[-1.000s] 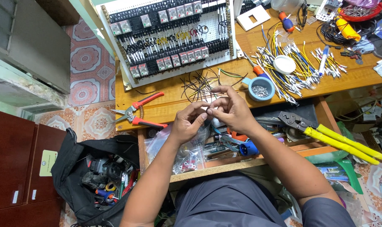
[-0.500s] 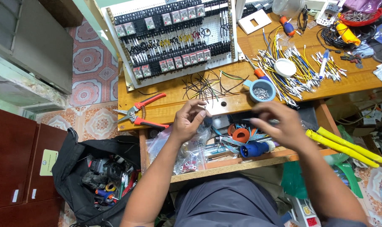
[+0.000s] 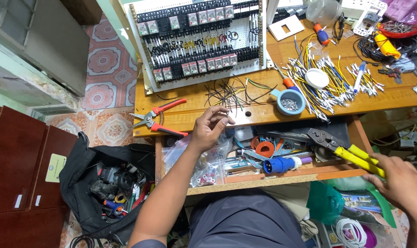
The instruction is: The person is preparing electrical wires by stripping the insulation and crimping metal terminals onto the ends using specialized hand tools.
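Note:
My left hand (image 3: 210, 128) hovers over the open drawer's front left, fingers pinched together on something too small to make out. My right hand (image 3: 402, 184) is low at the right, closed around the yellow handles of a black-jawed crimping tool (image 3: 342, 149) whose head lies over the drawer (image 3: 263, 177). On the wooden bench (image 3: 190, 108) above lie loose black wires (image 3: 229, 93) and a small blue cup of metal ferrules (image 3: 289, 102). A white panel of relays and wiring (image 3: 199, 41) leans at the back.
Red-handled cutters (image 3: 159, 119) lie on the bench's left. Yellow and blue cut wires (image 3: 330, 78) and a white lid spread at the right. The drawer holds a blue plug (image 3: 282, 164), tape rolls and plastic bags. A black tool bag (image 3: 105, 186) sits on the floor at left.
My right hand left the small piece both hands held, swung down to the right and took the crimping tool's yellow handles. My left hand stayed near the drawer.

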